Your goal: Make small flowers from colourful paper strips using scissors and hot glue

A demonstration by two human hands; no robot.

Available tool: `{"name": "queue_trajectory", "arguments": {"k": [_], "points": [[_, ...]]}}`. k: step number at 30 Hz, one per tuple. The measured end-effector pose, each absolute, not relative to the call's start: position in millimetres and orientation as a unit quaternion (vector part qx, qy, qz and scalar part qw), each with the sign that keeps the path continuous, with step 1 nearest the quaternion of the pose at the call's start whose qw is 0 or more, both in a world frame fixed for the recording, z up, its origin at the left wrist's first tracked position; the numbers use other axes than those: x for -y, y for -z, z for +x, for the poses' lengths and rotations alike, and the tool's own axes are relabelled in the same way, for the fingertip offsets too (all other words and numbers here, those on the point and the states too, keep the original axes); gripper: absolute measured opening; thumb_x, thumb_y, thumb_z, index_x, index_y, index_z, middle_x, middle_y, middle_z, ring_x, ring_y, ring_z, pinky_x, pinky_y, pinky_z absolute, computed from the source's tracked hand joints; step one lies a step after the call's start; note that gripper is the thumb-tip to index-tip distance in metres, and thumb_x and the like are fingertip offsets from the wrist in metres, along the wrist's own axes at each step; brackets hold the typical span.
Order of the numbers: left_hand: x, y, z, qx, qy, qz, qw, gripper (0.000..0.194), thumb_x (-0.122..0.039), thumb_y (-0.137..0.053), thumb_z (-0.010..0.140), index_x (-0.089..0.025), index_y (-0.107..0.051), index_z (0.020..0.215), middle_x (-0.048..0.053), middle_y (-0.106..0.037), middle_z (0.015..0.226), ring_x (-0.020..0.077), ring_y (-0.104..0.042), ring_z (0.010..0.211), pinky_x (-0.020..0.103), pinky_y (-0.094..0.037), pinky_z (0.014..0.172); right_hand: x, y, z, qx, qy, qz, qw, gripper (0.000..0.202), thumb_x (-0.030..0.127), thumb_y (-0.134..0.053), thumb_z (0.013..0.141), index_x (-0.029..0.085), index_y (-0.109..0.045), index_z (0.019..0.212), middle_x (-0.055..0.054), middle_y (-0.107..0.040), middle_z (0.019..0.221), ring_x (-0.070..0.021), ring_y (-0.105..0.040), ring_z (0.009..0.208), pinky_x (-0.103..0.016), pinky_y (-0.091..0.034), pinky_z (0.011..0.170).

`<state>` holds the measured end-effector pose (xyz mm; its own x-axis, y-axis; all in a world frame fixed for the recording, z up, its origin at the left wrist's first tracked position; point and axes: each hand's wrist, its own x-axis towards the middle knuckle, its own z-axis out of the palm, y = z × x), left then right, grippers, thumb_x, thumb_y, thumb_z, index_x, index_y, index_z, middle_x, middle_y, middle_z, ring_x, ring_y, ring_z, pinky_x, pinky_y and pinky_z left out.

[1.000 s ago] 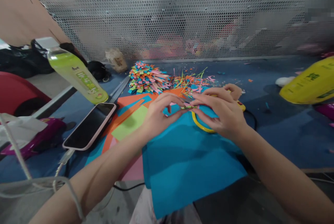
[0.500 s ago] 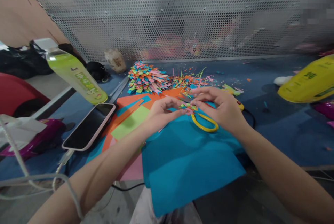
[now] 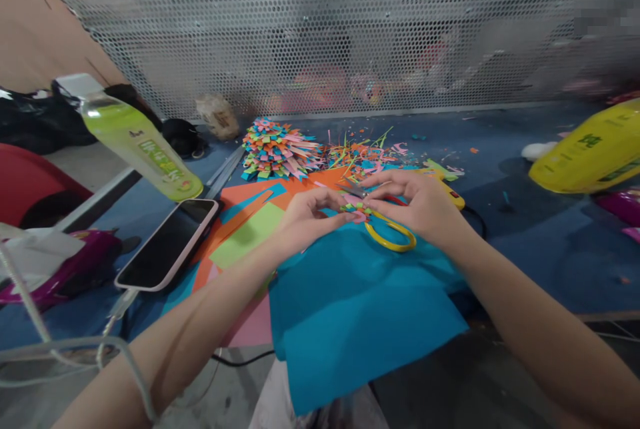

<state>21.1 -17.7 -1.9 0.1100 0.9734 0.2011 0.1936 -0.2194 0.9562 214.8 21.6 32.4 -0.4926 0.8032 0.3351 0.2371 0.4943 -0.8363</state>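
Observation:
Between my two hands is a small multicoloured paper piece [image 3: 356, 207], with pink, green and orange bits. My left hand [image 3: 313, 219] pinches its left side between thumb and fingers. On its right side, the fingertips of my right hand [image 3: 413, 202] close on the same piece. Scissors with yellow-rimmed handles [image 3: 391, 242] lie by my right hand, partly hidden by it, their blades pointing to the upper left. Below both hands spreads blue paper [image 3: 360, 322]. A cone of layered, fringed coloured paper [image 3: 280, 152] stands behind my left hand.
Paper scraps [image 3: 365, 152] lie behind my hands. Orange paper [image 3: 240, 195] and a green sheet [image 3: 250, 235] are at the left, beside a phone [image 3: 167, 245] with a cable. A green drink bottle [image 3: 145, 142] stands left, a yellow bottle [image 3: 590, 149] right. Perforated metal [image 3: 320, 29] rises behind.
The small paper piece has turned slightly between my fingertips, showing more pink on top. The whole view has shifted a little; my hands stay in nearly the same place.

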Motion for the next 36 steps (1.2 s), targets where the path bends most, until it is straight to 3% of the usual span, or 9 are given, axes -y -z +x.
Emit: {"name": "queue_trajectory", "arguments": {"k": [7,16,26,29,33,36], "points": [[17.5,1.9,21.6,-0.470,-0.467,0.613,0.430,0.029,-0.039,-0.074,0.066,-0.015,-0.059,0.075,0.002,-0.063,0.076,0.0131,-0.062,0.070,0.025,-0.049,0.065,-22.2,-31.7,214.9,0.763,-0.400,-0.336,0.380,0.025,0.025,-0.070,0.070,0.017,-0.065,0.093,-0.004,-0.073,0.075,-0.0215,-0.071,0.076,-0.034,-0.056,0.073],[17.3,-1.1,22.6,-0.479,-0.465,0.596,0.446,0.028,-0.036,-0.075,0.065,-0.015,-0.058,0.073,-0.001,-0.061,0.070,0.0085,-0.056,0.060,0.020,-0.043,0.054,-22.2,-34.4,215.4,0.761,-0.381,-0.358,0.384,0.017,0.021,-0.059,0.078,0.019,-0.065,0.094,-0.006,-0.074,0.084,-0.0226,-0.071,0.083,-0.037,-0.056,0.078],[17.3,0.5,24.1,-0.465,-0.467,0.601,0.453,0.030,-0.038,-0.074,0.066,-0.015,-0.057,0.074,0.001,-0.066,0.071,0.0110,-0.061,0.061,0.019,-0.043,0.050,-21.9,-33.0,216.7,0.756,-0.416,-0.335,0.379,0.019,0.022,-0.062,0.076,0.019,-0.065,0.095,-0.005,-0.074,0.085,-0.0220,-0.070,0.083,-0.035,-0.057,0.075],[17.3,2.2,20.5,-0.479,-0.466,0.660,0.341,0.023,-0.036,-0.068,0.074,-0.016,-0.059,0.080,0.004,-0.067,0.079,0.0139,-0.064,0.071,0.022,-0.047,0.055,-20.7,-34.7,215.8,0.754,-0.394,-0.347,0.395,0.016,0.022,-0.061,0.077,0.018,-0.065,0.093,-0.006,-0.073,0.087,-0.0215,-0.070,0.085,-0.035,-0.056,0.078],[18.6,-3.3,10.9,-0.363,-0.450,0.816,-0.006,0.003,-0.020,-0.061,0.081,-0.019,-0.062,0.084,0.004,-0.071,0.092,0.0147,-0.064,0.092,0.028,-0.051,0.078,-22.5,-34.4,215.4,0.751,-0.344,-0.359,0.434,0.015,0.025,-0.060,0.079,0.018,-0.064,0.091,-0.008,-0.070,0.099,-0.0216,-0.066,0.097,-0.036,-0.052,0.087],[21.7,-11.3,5.0,-0.252,-0.400,0.860,-0.190,0.012,-0.012,-0.061,0.080,-0.019,-0.062,0.089,0.004,-0.071,0.101,0.0163,-0.062,0.105,0.030,-0.050,0.085,-24.8,-33.0,215.5,0.769,-0.384,-0.349,0.373,0.019,0.032,-0.059,0.080,0.018,-0.063,0.092,-0.008,-0.068,0.096,-0.0221,-0.065,0.094,-0.037,-0.051,0.084]]}}
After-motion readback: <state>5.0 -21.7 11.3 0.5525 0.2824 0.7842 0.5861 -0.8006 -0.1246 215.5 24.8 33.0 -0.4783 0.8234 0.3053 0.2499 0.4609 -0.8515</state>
